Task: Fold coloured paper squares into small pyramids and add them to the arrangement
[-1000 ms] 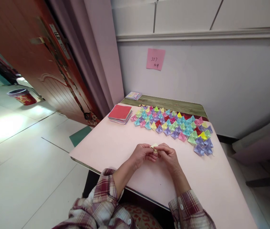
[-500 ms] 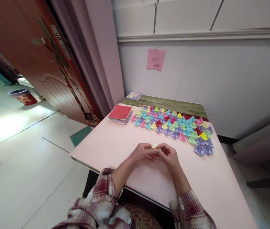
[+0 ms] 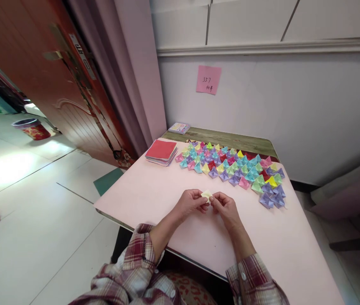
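A small pale yellow folded paper piece (image 3: 206, 194) is pinched between my left hand (image 3: 191, 203) and my right hand (image 3: 226, 206), just above the pink table top (image 3: 154, 190). Both hands have their fingers closed on it, thumbs and forefingers meeting at the paper. Beyond the hands lies a spread of several small folded paper shapes (image 3: 234, 169) in pink, blue, green, yellow, purple and red, laid close together in rows. A stack of square paper sheets (image 3: 161, 151) with a red sheet on top sits at the table's far left.
A small printed packet (image 3: 178, 127) lies on the wooden strip (image 3: 231, 139) by the wall. A pink note (image 3: 208, 79) is stuck on the wall. A red-brown door (image 3: 56, 84) and a curtain (image 3: 129, 76) stand left; tiled floor beyond.
The yellow paper has been turned between the fingers and shows more of its face now. The hands stay in the same place.
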